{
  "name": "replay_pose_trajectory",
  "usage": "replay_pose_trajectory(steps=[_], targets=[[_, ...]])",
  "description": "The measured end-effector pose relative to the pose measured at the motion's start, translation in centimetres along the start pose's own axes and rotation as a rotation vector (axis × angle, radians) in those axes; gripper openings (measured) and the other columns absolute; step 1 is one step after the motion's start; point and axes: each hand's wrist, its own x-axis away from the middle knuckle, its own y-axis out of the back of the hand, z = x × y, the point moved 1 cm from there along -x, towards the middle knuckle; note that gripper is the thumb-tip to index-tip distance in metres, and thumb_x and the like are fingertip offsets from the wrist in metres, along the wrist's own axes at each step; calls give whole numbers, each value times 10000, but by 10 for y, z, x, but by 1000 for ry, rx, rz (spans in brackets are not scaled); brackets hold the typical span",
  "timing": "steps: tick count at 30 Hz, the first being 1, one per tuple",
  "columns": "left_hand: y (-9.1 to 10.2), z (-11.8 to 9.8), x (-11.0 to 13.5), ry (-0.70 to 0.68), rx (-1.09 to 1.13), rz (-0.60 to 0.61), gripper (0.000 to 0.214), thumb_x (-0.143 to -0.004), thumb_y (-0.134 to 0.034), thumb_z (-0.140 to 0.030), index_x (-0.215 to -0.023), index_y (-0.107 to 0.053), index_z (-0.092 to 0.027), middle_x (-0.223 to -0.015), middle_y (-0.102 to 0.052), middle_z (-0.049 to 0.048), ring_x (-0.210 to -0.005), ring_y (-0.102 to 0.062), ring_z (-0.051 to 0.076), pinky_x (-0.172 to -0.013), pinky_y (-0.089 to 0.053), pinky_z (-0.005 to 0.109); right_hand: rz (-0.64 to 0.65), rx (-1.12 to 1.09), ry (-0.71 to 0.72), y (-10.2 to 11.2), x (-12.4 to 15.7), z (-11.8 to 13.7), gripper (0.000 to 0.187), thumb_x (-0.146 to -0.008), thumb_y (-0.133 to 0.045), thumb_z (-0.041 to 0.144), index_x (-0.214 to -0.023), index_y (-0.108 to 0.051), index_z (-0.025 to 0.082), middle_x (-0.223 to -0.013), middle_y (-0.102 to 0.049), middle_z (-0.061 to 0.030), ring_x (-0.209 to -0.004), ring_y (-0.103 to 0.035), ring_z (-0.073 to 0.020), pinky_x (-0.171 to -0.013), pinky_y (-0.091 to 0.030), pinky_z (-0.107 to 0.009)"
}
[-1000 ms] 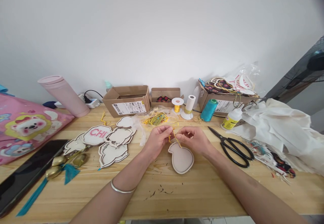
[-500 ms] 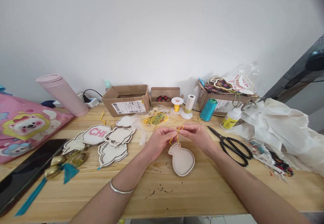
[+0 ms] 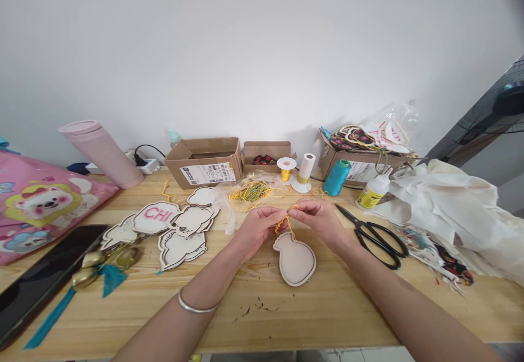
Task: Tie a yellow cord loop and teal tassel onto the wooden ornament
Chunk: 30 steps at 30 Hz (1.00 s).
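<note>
Both hands meet over the middle of the wooden tabletop (image 3: 327,313), fingertips nearly together, and it's all about the yellow cord (image 3: 289,222)! The left hand (image 3: 256,232) has thumb and forefinger pinched on it, the other fingers curled in behind. The right hand (image 3: 321,220) closes thumb and forefinger on the cord too, just above the pouch-shaped plaque (image 3: 295,262). And there's that plaque — pale-faced, with a raised rim and a scalloped top — sitting between the forearms, just below the fingertips, the cord running up from its neck. A silver bangle (image 3: 197,306) circles the left wrist.

Out to the right, black-handled scissors (image 3: 380,240) lie with their tip towards the right hand, a white squeeze bottle (image 3: 373,191) with a yellow label leaning behind them. Along the back stand a teal thread cone (image 3: 336,178), a white spool (image 3: 306,172) and a yellow-wound spool (image 3: 285,175), with a clear bag of coloured cords (image 3: 250,190) in front. Over on the left, more plaques overlap — one, the pink-lettered plaque (image 3: 153,218), reads "CHI" — and brass bells (image 3: 87,277) rest beside a black phone (image 3: 49,274).
</note>
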Motion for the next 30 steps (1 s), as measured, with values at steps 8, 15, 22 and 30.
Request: replay_pose_trajectory(steps=[8, 15, 22, 30], targets=[[-3, -4, 1, -76, -277, -188, 164, -638, -646, -305, -645, -661, -142, -600, -627, 7, -551, -507, 85, -570, -397, 220, -58, 46, -19, -2, 1, 3, 185, -636, -649, 326, -581, -658, 149, -557, -537, 19, -531, -412, -73, -506, -314, -216], [1, 3, -5, -123, -278, -164, 226, -590, -686, -288, -771, -645, -158, -776, -678, 37, -706, -604, 144, -645, -461, 261, -146, -22, -124, -4, 0, -2, 200, -607, -664, 332, -555, -628, 142, -520, -523, 36, -514, -412, -68, -522, -335, -218], [2, 4, -5, -153, -380, -180, 205, -616, -665, -309, -749, -640, -156, -774, -669, 43, -697, -596, 151, -631, -470, 265, -152, -43, -131, -7, -1, 1, 212, -583, -672, 348, -551, -636, 141, -537, -555, 20, -523, -441, -81, -534, -359, -233], [4, 3, -2, -273, -615, -229, 193, -675, -608, -331, -782, -686, -191, -802, -682, 42, -743, -598, 177, -698, -447, 283, -163, -102, -144, -8, -2, -13, 214, -587, -677, 369, -623, -668, 158, -621, -623, 0, -585, -504, -105, -592, -391, -254]])
